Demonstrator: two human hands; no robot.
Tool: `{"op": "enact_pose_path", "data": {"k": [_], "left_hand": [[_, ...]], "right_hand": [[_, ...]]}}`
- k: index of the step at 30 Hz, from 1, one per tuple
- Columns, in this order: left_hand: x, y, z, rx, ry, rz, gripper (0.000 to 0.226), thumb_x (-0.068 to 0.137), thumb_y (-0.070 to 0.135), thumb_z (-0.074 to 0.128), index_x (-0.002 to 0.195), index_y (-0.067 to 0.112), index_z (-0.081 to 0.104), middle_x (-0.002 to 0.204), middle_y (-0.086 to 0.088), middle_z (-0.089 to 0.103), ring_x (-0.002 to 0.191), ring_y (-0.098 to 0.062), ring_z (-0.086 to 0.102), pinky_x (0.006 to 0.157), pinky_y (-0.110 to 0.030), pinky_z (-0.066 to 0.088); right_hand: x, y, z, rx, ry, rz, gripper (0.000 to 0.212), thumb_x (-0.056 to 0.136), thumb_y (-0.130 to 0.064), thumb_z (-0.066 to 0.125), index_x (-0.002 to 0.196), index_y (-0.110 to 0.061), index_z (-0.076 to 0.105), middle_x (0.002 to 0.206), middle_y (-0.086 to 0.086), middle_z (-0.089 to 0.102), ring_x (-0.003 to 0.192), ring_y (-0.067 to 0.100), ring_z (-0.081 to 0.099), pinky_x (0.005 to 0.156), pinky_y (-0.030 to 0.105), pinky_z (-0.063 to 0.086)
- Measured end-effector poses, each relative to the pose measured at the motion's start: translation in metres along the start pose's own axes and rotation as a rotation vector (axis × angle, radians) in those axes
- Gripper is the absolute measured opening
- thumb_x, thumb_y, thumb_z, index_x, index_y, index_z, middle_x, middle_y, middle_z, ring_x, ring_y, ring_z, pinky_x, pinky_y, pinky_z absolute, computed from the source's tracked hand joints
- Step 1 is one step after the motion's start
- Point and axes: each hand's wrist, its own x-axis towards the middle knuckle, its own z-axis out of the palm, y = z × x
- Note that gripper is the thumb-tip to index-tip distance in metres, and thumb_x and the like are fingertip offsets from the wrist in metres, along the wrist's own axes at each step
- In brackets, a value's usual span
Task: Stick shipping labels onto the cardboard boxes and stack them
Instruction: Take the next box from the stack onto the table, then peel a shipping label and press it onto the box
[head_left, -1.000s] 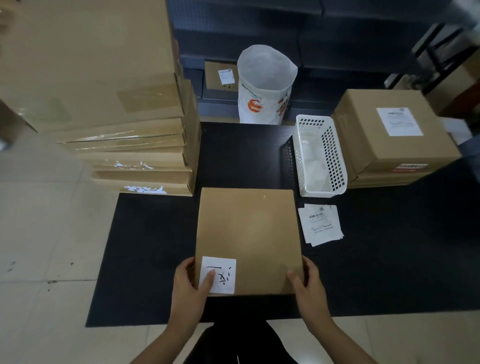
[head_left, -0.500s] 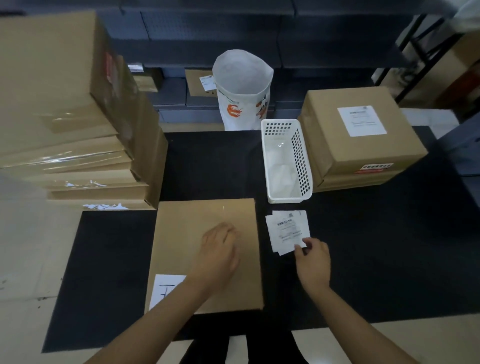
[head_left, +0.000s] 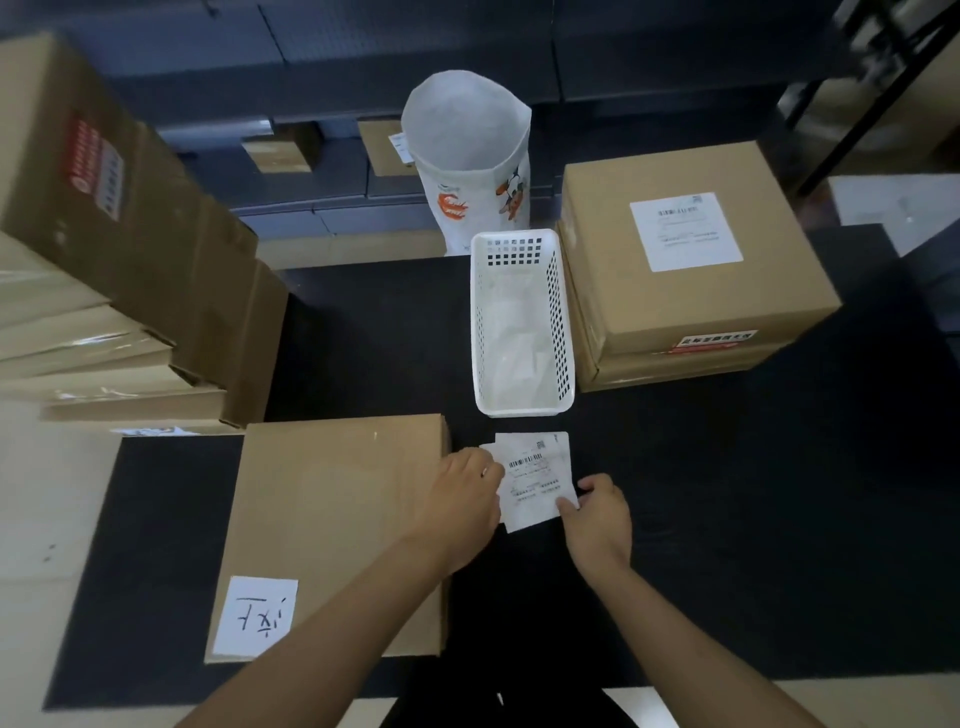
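One labelled box (head_left: 691, 260) sits stacked at right, while the unlabelled box (head_left: 337, 525) waits on the table (head_left: 727, 519) as the right hand (head_left: 597, 519) pinches the loose labels (head_left: 535, 478), the left hand (head_left: 462, 499) steadying them, its grip unclear.

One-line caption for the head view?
Both hands pick shipping labels off the black mat beside an unlabeled box.

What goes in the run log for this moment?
step: picking shipping label | both hands: left hand, right hand on label stack | flat box: unlabelled | labelled box: far right
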Motion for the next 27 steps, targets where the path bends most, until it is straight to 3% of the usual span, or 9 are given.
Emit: {"op": "enact_pose_path", "data": {"k": [3, 10, 15, 19, 23, 27], "left_hand": [[0.006, 0.004, 0.003, 0.018, -0.03, 0.001, 0.032, 0.094, 0.022, 0.044, 0.124, 0.013, 0.054, 0.125, -0.004, 0.051, 0.117, -0.022, 0.046, 0.105, -0.033, 0.034], [0.009, 0.007, -0.005, -0.015, 0.003, 0.005, 0.031, 0.095, 0.025, 0.043, 0.124, 0.016, 0.052, 0.125, -0.001, 0.05, 0.117, -0.019, 0.046, 0.103, -0.029, 0.033], [0.008, 0.014, -0.023, -0.112, 0.051, -0.013, 0.032, 0.095, 0.024, 0.046, 0.126, 0.017, 0.053, 0.125, -0.001, 0.051, 0.114, -0.017, 0.047, 0.099, -0.026, 0.034], [0.0, 0.022, -0.054, -0.261, 0.242, -0.018, 0.034, 0.095, 0.027, 0.05, 0.128, 0.018, 0.054, 0.125, 0.004, 0.053, 0.112, -0.012, 0.049, 0.096, -0.023, 0.037], [-0.016, 0.019, -0.081, -0.391, 0.385, -0.001, 0.032, 0.093, 0.037, 0.054, 0.123, 0.025, 0.054, 0.121, 0.012, 0.055, 0.108, -0.006, 0.052, 0.092, -0.026, 0.045], [-0.042, -0.009, -0.091, -0.591, 0.454, -0.103, 0.021, 0.094, 0.028, 0.058, 0.114, 0.022, 0.058, 0.112, 0.011, 0.056, 0.102, -0.004, 0.053, 0.088, -0.024, 0.046]], "right_hand": [[0.0, 0.0, -0.006, 0.001, -0.013, 0.019, 0.021, 0.088, -0.017, 0.066, 0.107, -0.015, 0.057, 0.108, 0.004, 0.057, 0.088, 0.014, 0.057, 0.068, 0.024, 0.043], [-0.009, -0.008, -0.017, 0.13, -0.045, 0.02, 0.014, 0.089, -0.018, 0.066, 0.102, -0.013, 0.063, 0.084, -0.005, 0.06, 0.072, 0.004, 0.057, 0.059, 0.014, 0.04], [-0.023, -0.039, -0.036, 0.4, 0.01, 0.102, 0.005, 0.09, -0.02, 0.063, 0.093, -0.016, 0.063, 0.088, -0.003, 0.063, 0.076, 0.005, 0.057, 0.061, 0.018, 0.042], [-0.039, -0.074, -0.06, 0.631, 0.016, 0.055, 0.005, 0.092, -0.022, 0.061, 0.092, -0.018, 0.064, 0.092, -0.001, 0.065, 0.084, 0.016, 0.064, 0.078, 0.031, 0.054], [-0.065, -0.109, -0.063, 0.807, -0.187, -0.023, 0.012, 0.093, -0.02, 0.062, 0.097, -0.009, 0.066, 0.092, 0.006, 0.07, 0.082, 0.017, 0.069, 0.066, 0.022, 0.056], [-0.09, -0.133, -0.045, 1.005, -0.432, -0.028, 0.019, 0.094, -0.017, 0.06, 0.105, -0.002, 0.063, 0.098, 0.015, 0.073, 0.088, 0.022, 0.072, 0.074, 0.027, 0.058]]}}
